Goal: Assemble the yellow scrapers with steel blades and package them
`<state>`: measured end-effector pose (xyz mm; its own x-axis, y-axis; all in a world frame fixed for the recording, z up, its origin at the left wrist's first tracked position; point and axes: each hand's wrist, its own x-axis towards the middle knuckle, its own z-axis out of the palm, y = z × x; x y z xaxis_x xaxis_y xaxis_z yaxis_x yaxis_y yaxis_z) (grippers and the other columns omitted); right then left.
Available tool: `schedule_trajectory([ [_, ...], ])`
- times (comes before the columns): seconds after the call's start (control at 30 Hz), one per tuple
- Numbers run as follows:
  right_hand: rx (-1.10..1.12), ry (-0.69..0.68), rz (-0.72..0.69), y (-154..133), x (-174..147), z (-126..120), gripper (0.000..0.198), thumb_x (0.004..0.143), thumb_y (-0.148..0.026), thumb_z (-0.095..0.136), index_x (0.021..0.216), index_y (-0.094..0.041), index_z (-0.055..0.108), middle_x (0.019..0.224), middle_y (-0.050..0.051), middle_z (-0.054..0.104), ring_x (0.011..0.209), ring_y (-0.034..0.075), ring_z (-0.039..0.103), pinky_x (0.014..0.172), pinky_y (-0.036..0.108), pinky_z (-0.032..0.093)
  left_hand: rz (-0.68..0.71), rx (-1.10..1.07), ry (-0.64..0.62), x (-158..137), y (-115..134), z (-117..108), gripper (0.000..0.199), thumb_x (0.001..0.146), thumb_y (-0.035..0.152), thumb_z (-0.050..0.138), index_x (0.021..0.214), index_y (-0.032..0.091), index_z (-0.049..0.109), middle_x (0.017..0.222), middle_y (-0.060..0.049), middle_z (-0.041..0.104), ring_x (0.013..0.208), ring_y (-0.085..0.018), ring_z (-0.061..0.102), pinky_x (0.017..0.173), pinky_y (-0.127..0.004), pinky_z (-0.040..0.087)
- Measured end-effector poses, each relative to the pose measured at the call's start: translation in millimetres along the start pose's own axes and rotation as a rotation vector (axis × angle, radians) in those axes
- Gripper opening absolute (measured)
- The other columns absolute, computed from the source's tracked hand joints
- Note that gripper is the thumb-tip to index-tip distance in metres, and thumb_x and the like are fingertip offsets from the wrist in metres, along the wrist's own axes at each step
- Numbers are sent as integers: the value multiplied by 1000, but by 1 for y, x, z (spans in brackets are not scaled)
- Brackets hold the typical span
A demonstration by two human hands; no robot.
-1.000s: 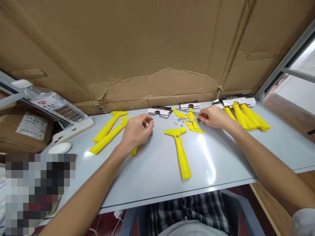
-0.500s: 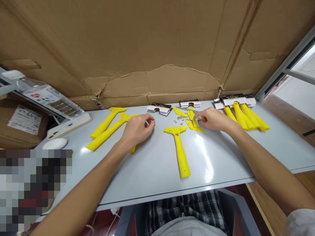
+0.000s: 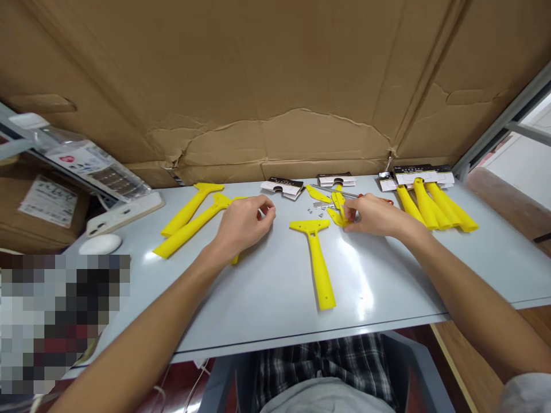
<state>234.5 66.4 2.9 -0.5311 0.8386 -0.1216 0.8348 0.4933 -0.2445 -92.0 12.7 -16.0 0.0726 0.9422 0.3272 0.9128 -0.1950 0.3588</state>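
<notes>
My right hand [image 3: 367, 215] pinches the edge of a small yellow plastic plate [image 3: 333, 217] lying among other yellow plates [image 3: 317, 194]. Tiny screws [image 3: 321, 215] and a thin metal blade [image 3: 319, 204] lie beside them. Behind that hand stretches a tool with a thin metal shaft [image 3: 329, 190] and red handle, partly hidden. A yellow T-shaped scraper handle [image 3: 321, 267] lies in front, head away from me. My left hand [image 3: 246, 222] is loosely curled, with nothing visible in its fingers. Beneath it, another yellow handle [image 3: 235, 260] is mostly covered.
More yellow handles [image 3: 189, 229] lie at left. Several carded yellow handles [image 3: 437, 209] lie at right, with folded black-and-white cards [image 3: 284, 187] at the back. A power strip [image 3: 124, 213], white mouse [image 3: 100, 244] and plastic bottle [image 3: 92, 160] stand left. Cardboard [image 3: 275, 86] walls the back.
My right hand has shifted slightly toward me, from the upright yellow plate's side to the lower plate. The red handle behind it now shows. My left hand stays curled in place.
</notes>
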Motion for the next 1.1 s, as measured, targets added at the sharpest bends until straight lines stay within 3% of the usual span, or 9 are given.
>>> schedule_trajectory([
  [0.17, 21, 2, -38, -2, -2, -3, 20, 81, -31, 70, 100, -24, 69, 96, 1, 73, 79, 13, 60, 60, 27, 25, -8, 0, -13, 0, 1, -1, 17, 90, 33, 55, 87, 23, 69, 86, -5, 77, 72, -23, 67, 73, -35, 46],
  [0.3, 62, -40, -100, -3, -1, -4, 28, 82, -41, 75, 103, -23, 71, 86, 0, 73, 73, 12, 60, 64, 26, 30, -7, 2, -12, 0, 1, 0, 17, 90, 33, 55, 87, 23, 69, 86, -5, 77, 72, -23, 66, 73, -36, 46],
  [0.4, 64, 80, -134, 0, 3, 1, 26, 95, -43, 62, 106, -23, 73, 90, 3, 73, 77, 13, 59, 68, 27, 32, 2, 3, -3, 0, 1, 0, 17, 91, 34, 55, 88, 23, 69, 85, -4, 77, 71, -23, 66, 73, -36, 46],
  [0.5, -30, 266, -122, 3, 13, 12, 33, 102, -30, 47, 120, -25, 74, 106, 8, 70, 91, 17, 57, 71, 27, 29, 4, -5, -4, 0, 2, 0, 17, 90, 33, 56, 87, 23, 69, 85, -5, 77, 72, -23, 66, 73, -36, 46],
  [0.57, -110, 295, -124, 2, 21, 20, 41, 103, -24, 42, 128, -28, 74, 111, 11, 65, 99, 20, 54, 72, 28, 26, 6, -4, -1, -1, 3, 0, 17, 90, 33, 56, 87, 23, 70, 84, -5, 76, 72, -23, 66, 72, -35, 45],
  [0.7, -202, 245, -180, -7, 34, 31, 49, 101, -15, 40, 133, -31, 74, 115, 14, 59, 108, 24, 48, 78, 31, 27, 3, -6, 4, -1, 5, -1, 19, 91, 34, 55, 88, 23, 71, 82, -5, 76, 71, -23, 66, 71, -35, 45],
  [0.83, -154, 225, -256, -13, 35, 28, 46, 100, -15, 44, 127, -34, 77, 121, 13, 59, 110, 24, 49, 85, 33, 33, 10, 6, -1, -1, 6, -2, 22, 92, 36, 54, 89, 22, 71, 84, -6, 77, 73, -24, 66, 72, -35, 44],
  [1.0, -50, 274, -269, 15, 25, 5, 42, 95, -20, 53, 131, -23, 75, 117, 12, 65, 110, 25, 57, 96, 37, 43, 14, 34, -24, -2, 7, -3, 23, 93, 35, 52, 91, 22, 70, 89, -5, 77, 76, -23, 65, 73, -35, 44],
  [1.1, -55, 194, -243, 34, 19, -3, 47, 85, -11, 57, 126, -24, 77, 119, 11, 68, 113, 26, 59, 97, 38, 46, 14, 35, -30, -2, 7, -3, 21, 92, 34, 53, 91, 22, 70, 90, -5, 77, 77, -22, 65, 73, -35, 44],
])
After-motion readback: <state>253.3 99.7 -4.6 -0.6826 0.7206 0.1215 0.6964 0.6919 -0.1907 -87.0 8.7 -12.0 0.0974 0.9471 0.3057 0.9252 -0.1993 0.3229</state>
